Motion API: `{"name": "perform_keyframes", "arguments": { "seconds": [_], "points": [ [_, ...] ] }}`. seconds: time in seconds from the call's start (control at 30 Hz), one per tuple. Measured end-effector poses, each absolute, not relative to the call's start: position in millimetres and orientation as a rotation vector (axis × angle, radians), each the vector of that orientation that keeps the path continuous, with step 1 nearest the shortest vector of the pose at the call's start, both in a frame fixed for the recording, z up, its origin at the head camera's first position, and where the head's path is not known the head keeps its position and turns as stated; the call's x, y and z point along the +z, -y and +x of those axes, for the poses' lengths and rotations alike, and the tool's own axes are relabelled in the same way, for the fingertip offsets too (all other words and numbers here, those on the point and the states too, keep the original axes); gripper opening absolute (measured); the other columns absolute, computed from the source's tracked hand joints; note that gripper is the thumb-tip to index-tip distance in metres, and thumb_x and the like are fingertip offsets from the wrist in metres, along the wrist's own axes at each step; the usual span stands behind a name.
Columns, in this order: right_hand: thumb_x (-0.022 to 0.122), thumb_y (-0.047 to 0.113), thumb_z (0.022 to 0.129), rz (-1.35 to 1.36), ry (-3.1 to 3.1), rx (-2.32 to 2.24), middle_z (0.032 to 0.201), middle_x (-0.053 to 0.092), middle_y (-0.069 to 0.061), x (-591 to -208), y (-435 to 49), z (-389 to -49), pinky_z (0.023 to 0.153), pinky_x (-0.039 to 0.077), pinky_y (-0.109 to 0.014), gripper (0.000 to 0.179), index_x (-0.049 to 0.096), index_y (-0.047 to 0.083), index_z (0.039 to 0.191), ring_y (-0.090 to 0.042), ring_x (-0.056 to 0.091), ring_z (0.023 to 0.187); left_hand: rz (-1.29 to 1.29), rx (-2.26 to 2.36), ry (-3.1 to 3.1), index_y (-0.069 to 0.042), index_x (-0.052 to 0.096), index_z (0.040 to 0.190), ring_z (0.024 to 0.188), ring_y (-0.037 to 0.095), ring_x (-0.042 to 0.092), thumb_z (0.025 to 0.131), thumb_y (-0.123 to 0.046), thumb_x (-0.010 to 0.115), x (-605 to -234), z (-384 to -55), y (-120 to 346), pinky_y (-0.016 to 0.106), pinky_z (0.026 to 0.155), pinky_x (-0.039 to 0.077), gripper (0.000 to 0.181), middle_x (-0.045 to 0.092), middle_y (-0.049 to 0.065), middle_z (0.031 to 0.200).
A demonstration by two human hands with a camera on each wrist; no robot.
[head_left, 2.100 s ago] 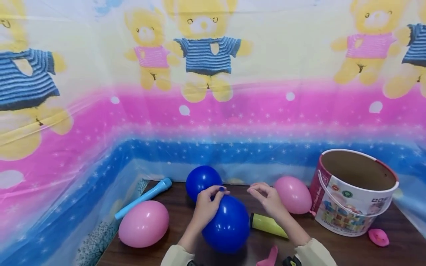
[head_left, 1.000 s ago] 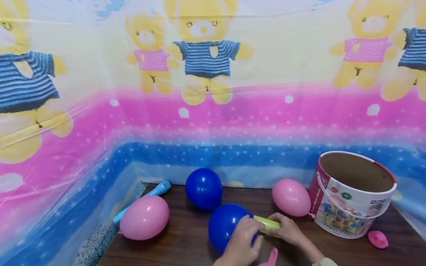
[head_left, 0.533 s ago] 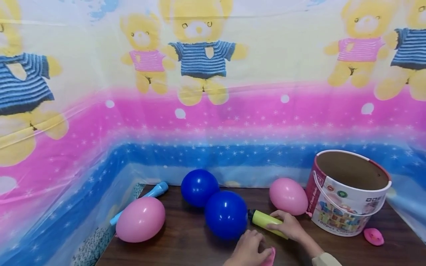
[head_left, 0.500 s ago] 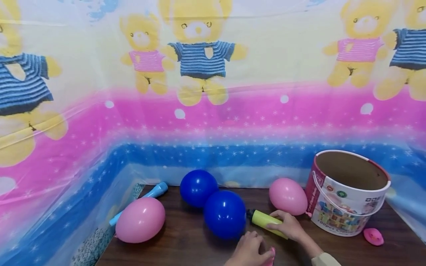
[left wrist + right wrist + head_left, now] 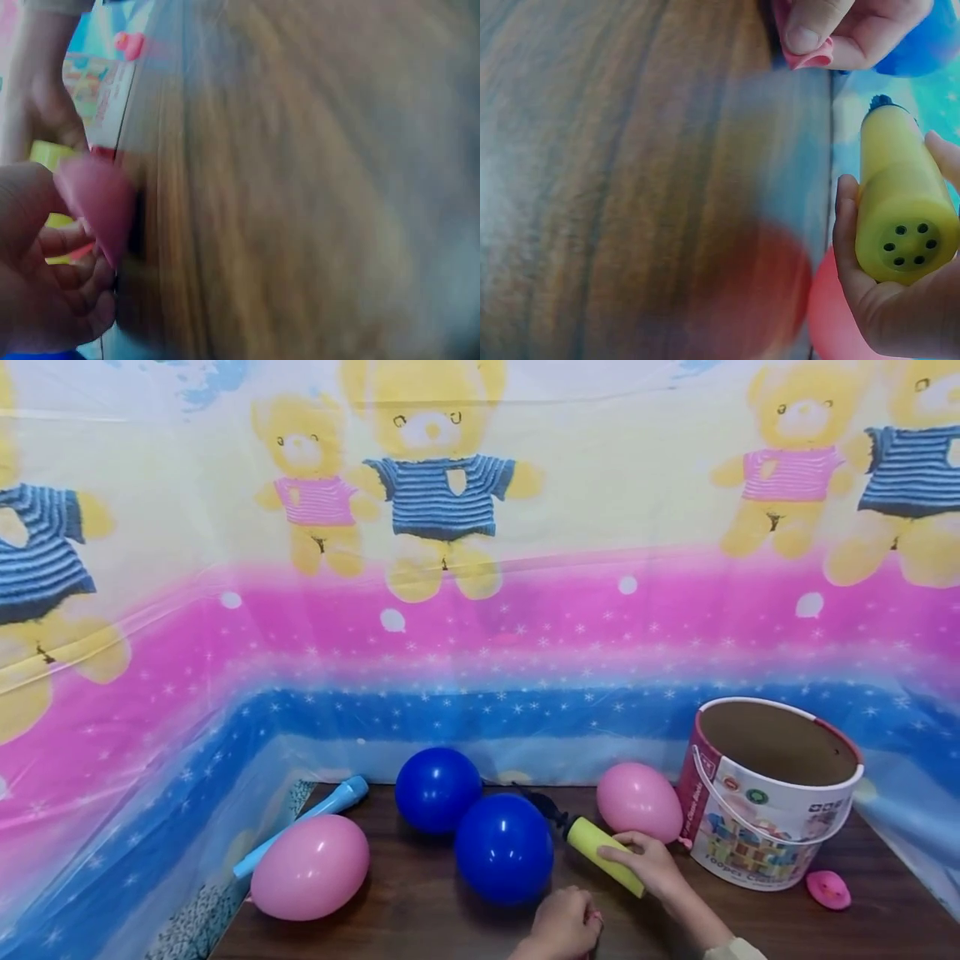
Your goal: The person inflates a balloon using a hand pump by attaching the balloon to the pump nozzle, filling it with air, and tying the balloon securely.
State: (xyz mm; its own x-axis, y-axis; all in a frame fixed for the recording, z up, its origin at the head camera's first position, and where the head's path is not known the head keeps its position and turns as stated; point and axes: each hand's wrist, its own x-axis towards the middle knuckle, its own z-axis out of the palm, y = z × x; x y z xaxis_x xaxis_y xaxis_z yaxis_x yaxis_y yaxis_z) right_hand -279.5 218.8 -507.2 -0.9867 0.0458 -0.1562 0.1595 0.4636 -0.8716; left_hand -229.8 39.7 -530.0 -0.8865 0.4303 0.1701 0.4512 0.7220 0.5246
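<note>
My right hand grips a yellow hand pump and holds it tilted, its black nozzle pointing up and away. In the right wrist view the yellow hand pump lies in my curled fingers. At the front edge of the dark wooden table, my left hand pinches a limp pink balloon, which also shows in the left wrist view as a limp pink balloon. A blown-up blue balloon rests just left of both hands.
A second blue balloon sits behind the first. Pink balloons lie at the left and near a round cardboard bucket at the right. A light blue pump lies at the far left, a small pink piece at the far right.
My left hand let go of the blue balloon, dropped to the front edge and took the limp pink balloon. My right hand gripped the yellow pump and raised its nozzle.
</note>
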Motion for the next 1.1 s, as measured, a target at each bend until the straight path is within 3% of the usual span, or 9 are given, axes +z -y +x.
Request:
{"name": "perform_keyframes", "arguments": {
  "seconds": [0.1,0.2,0.37,0.63,0.83,0.97,1.1],
  "points": [
    [0.073,0.043,0.084,0.184,-2.582,-1.607,0.123,0.064,-0.018,-501,-219,-277,0.073,0.048,-0.028,0.056,0.063,0.002,0.12,-0.021,0.061,0.1,-0.697,-1.206,2.807,-0.012,0.063,0.074,0.055,-0.003,0.043,0.086,-0.016,0.067,-528,-231,-35,0.015,0.05,0.036,0.013,0.057,-0.007,0.064],
    [0.073,0.043,0.084,0.171,-2.594,-1.623,0.121,0.065,-0.017,-495,-219,-276,0.071,0.047,-0.027,0.057,0.062,0.002,0.122,-0.018,0.061,0.095,-0.685,-1.505,2.716,-0.007,0.064,0.081,0.054,-0.006,0.049,0.09,-0.012,0.064,-521,-235,-29,0.014,0.05,0.04,0.011,0.065,0.001,0.065],
    [0.072,0.048,0.084,0.17,-2.602,-1.62,0.121,0.064,-0.015,-483,-222,-272,0.07,0.045,-0.027,0.061,0.06,0.004,0.126,-0.019,0.057,0.094,-0.66,-1.863,2.59,-0.001,0.063,0.092,0.053,0.003,0.059,0.096,-0.012,0.059,-500,-239,-18,0.016,0.051,0.047,0.013,0.068,0.013,0.069],
    [0.067,0.037,0.091,-0.077,-2.669,-1.587,0.13,0.062,-0.015,-454,-246,-257,0.086,0.051,-0.036,0.049,0.059,0.006,0.129,-0.033,0.056,0.123,-0.547,-1.939,2.446,0.004,0.061,0.102,0.056,0.006,0.05,0.102,-0.011,0.048,-462,-251,12,0.016,0.046,0.042,0.02,0.054,0.003,0.068],
    [0.065,0.028,0.092,-0.271,-2.556,-1.562,0.117,0.066,-0.004,-430,-271,-247,0.081,0.048,-0.032,0.045,0.057,0.005,0.13,-0.01,0.059,0.098,-0.458,-1.829,2.382,0.007,0.059,0.102,0.06,0.009,0.049,0.105,-0.009,0.04,-438,-254,42,0.021,0.05,0.048,0.024,0.048,0.004,0.071],
    [0.064,0.022,0.093,-0.429,-2.511,-1.539,0.109,0.067,0.003,-422,-280,-242,0.076,0.049,-0.029,0.041,0.057,0.003,0.128,-0.007,0.058,0.091,-0.435,-1.764,2.383,0.01,0.056,0.101,0.065,0.015,0.052,0.105,-0.005,0.037,-423,-250,55,0.026,0.061,0.053,0.025,0.048,0.007,0.074],
    [0.063,0.018,0.093,-0.537,-2.486,-1.53,0.107,0.068,0.008,-419,-284,-241,0.074,0.05,-0.027,0.037,0.058,0.002,0.126,-0.006,0.06,0.091,-0.469,-1.781,2.399,0.009,0.054,0.104,0.058,0.014,0.049,0.106,-0.007,0.036,-416,-245,65,0.02,0.048,0.045,0.024,0.05,0.013,0.077]
  ]
}}
